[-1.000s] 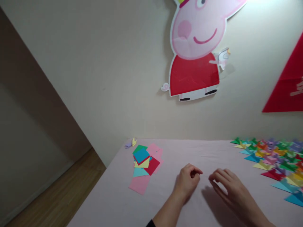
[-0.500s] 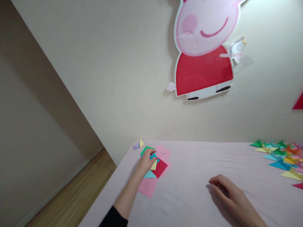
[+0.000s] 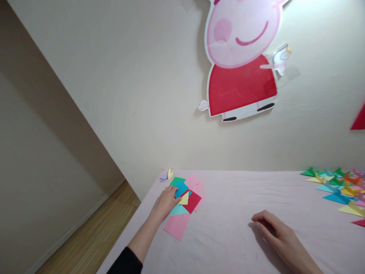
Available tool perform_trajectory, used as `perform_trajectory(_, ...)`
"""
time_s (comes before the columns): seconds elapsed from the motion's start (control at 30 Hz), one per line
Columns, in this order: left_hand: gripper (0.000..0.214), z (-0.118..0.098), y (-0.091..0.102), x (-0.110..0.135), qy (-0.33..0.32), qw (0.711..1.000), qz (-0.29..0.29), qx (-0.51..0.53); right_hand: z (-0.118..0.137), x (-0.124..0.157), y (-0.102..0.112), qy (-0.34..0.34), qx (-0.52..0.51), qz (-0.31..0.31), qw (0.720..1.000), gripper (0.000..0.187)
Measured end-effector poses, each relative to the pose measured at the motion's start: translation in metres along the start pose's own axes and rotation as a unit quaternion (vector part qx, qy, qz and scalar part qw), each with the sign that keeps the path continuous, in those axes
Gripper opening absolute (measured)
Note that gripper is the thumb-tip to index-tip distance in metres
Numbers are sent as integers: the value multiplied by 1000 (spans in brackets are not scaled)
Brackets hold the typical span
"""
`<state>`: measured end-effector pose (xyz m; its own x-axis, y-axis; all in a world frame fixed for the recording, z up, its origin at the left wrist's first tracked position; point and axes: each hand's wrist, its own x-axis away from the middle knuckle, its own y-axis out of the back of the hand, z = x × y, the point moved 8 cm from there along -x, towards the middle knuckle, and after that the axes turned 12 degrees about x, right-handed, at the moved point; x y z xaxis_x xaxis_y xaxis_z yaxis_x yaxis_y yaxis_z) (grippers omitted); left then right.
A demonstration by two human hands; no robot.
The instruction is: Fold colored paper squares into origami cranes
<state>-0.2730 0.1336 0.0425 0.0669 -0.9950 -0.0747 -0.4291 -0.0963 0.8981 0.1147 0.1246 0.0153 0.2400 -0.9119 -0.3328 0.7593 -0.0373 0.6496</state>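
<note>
My left hand [image 3: 167, 202] lies on a loose pile of coloured paper squares, with its fingers stretched out and touching the left side of the pile. By its fingertips is a blue sheet [image 3: 181, 188]. A pale yellow sheet [image 3: 184, 199] is beside the thumb. Around these lie a red sheet [image 3: 192, 201], a green one [image 3: 178, 180], a turquoise one [image 3: 179, 210] and pink ones [image 3: 178, 227]. My right hand [image 3: 275, 234] rests on the table, fingers loosely curled, a gap between thumb and index finger and nothing visible in it.
Several folded paper cranes [image 3: 339, 197] stand in rows at the table's right. Two small folded paper pieces [image 3: 168, 175] sit at the far left corner. The pink cloth-covered table [image 3: 228, 198] meets a wall with a pig cutout [image 3: 242, 83].
My left hand has drawn back left and lowered onto the pile, uncovering more of the blue sheet. Its fingers have flattened. My right hand has stayed put.
</note>
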Motion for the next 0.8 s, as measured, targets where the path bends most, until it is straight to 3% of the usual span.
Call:
perform_trajectory(0.13,57,-16,-3,5,-30,999,9,-15,5,0,2,-8,-7,-1,1000,23)
perform_trajectory(0.27,44,-27,-11,12,-77,996,33,4,16,1,6,-14,-1,10,1000,16)
perform_trajectory(0.37,35,-25,-11,9,-122,993,-2,8,17,0,7,-27,6,9,1000,14)
perform_trajectory(0.57,42,-26,-13,2,-153,988,-5,18,12,-2,8,-34,7,3,999,17)
perform_trajectory(0.63,41,-30,-6,4,-143,988,-17,56,11,-2,7,-34,1,2,999,17)
perform_trajectory(0.8,30,-28,8,4,-47,982,-68,167,11,-2,7,-29,-12,7,999,17)
